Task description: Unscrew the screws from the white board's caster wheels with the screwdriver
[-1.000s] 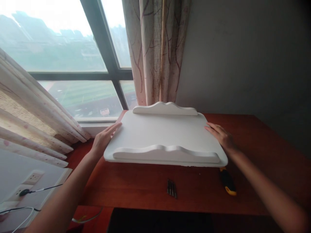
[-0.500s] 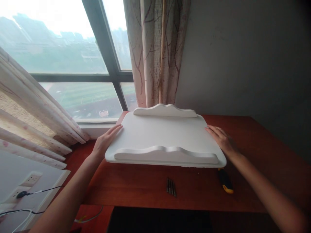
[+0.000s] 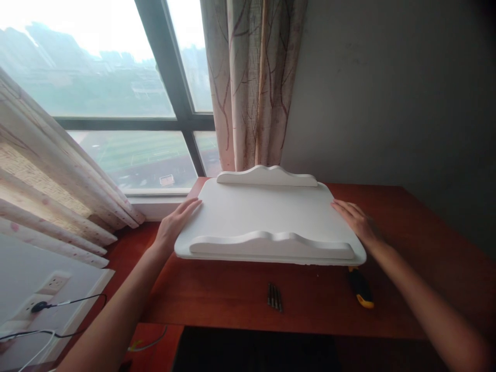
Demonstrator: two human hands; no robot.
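While we look down at the reddish-brown wooden desk [image 3: 426,248], we see the flat white board with two wavy raised rails [image 3: 267,217] lying on it below the window. Our left hand [image 3: 176,223] lies flat, fingers extended, against its left edge; our right hand [image 3: 356,221] rests likewise on its right edge. Nearer us lie small dark metal pins [image 3: 274,296] and a black-and-yellow tool [image 3: 361,288], partly under the board.

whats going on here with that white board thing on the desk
A person has a white board with two wavy rails lying flat on a reddish wooden desk by the window. The left hand rests flat against the board's left edge and the right hand against its right edge, fingers open. In front of the board lie a few dark screws and a black and yellow tool, partly tucked under the board's corner.
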